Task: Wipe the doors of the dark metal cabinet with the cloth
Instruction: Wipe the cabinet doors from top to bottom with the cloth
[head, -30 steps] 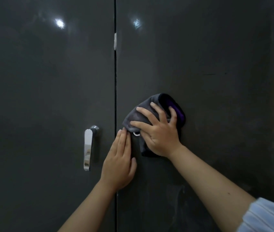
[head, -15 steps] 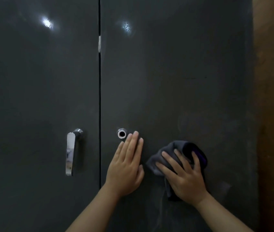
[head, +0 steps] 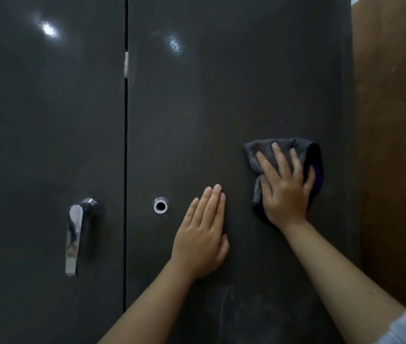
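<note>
Head view: dark metal cabinet, right door [head: 221,108] | right hand [head: 284,192] flat, fingers spread, presses grey cloth [head: 281,147] against door, cloth bunched beneath palm | left hand [head: 200,244] flat on door beside keyhole ring [head: 160,206] | chrome handle [head: 74,237] on left door [head: 48,145].

The cabinet's two dark grey metal doors stand closed, split by a thin vertical gap; the left door [head: 48,145] carries a chrome lever handle [head: 74,235] that hangs straight down near its inner edge; the right door [head: 221,95] has a small round silver lock ring [head: 160,206] just beyond the gap, and faint dusty smears show low on its surface; both doors have a dull sheen with a bright light spot near the top of each; the cloth [head: 271,147] is dark grey with a purple edge on its right side, bunched and pressed flat against the right door, near that door's outer edge and above the level of the lock ring.
</note>
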